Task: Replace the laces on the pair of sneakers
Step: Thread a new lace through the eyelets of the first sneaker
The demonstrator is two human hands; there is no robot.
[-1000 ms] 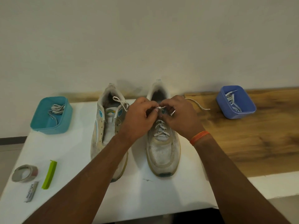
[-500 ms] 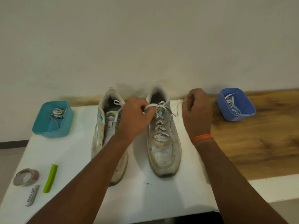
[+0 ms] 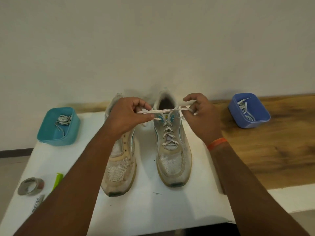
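Note:
Two worn white sneakers stand side by side on the white table, toes toward me. The right sneaker carries a white lace crossed up its eyelets. My left hand pinches one end of that lace above the shoe's collar. My right hand holds the other end, and the two ends cross taut between my hands. The left sneaker shows bare eyelets, its upper part hidden under my left hand and forearm.
A teal tub with a bundled lace sits at the left. A blue tub with laces rests on the wooden surface at the right. A tape roll, a green clip and a small labelled strip lie front left.
My hands first worked close together at the top eyelets, then pulled apart. Now both hold the lace ends crossed and taut over the right sneaker's collar.

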